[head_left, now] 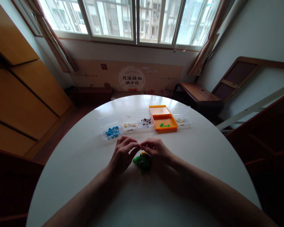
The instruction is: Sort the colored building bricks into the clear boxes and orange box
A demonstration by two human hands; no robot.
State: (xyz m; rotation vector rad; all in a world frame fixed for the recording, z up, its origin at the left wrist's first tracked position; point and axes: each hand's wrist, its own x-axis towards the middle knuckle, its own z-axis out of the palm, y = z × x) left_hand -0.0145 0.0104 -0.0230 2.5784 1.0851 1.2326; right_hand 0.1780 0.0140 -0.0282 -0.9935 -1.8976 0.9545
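Both my hands meet near the middle of the round white table (pixel 85 176), just above a small green brick model (pixel 143 161) with a bit of yellow on top. My left hand (pixel 122 154) has its fingers curled, thumb and fingertips pinched together at the model's top. My right hand (pixel 156 150) is likewise closed in a pinch, its fingertips touching those of the left hand. What sits between the fingertips is too small to make out. The model rests on the table partly under my right hand.
A row of small boxes stands behind the hands: a clear box with blue bricks (pixel 112 131), one with yellow pieces (pixel 129 125), one with dark pieces (pixel 145 121), an orange box with green bricks (pixel 165 125), a clear box with pale pieces (pixel 181 119). Dark furniture surrounds the table.
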